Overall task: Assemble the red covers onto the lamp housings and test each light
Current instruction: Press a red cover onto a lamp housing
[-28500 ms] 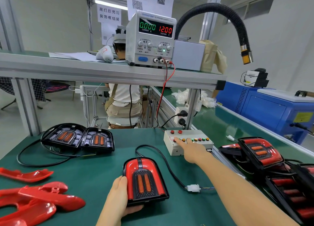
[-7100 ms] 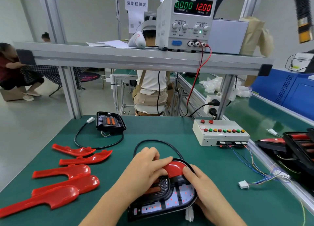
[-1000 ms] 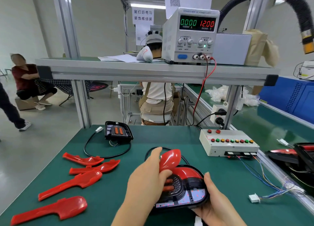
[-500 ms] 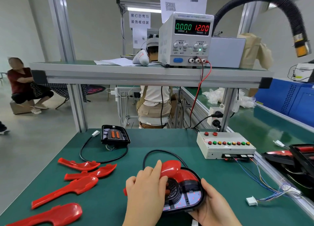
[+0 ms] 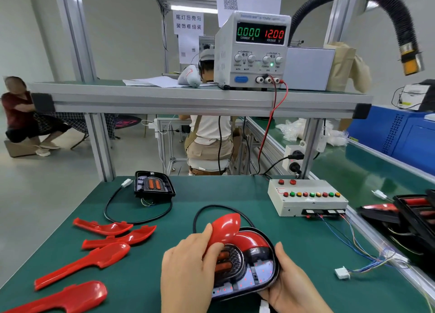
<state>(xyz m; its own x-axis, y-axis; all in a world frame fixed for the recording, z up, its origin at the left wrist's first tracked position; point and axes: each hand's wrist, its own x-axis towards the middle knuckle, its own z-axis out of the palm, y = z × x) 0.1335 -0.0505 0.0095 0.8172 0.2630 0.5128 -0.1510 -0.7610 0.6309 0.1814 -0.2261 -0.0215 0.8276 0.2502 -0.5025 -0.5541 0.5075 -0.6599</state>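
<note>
Red cover (image 5: 226, 228) is gripped in my left fingers (image 5: 205, 237), wide end tilted up over the lamp housing (image 5: 259, 269). Right fingers (image 5: 281, 256) curl round the housing's right edge, low over the green surface (image 5: 211, 202) near me.

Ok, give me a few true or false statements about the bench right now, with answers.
The power supply shows 12.00 volts. True.
It is drawing current. False: the current reads 0.000.
The left hand holds a red cover against the lamp housing. True.
That cover is fully seated. False: its rounded end sticks up.
Only one hand is on the housing. False: the right hand holds its right edge too.
</note>
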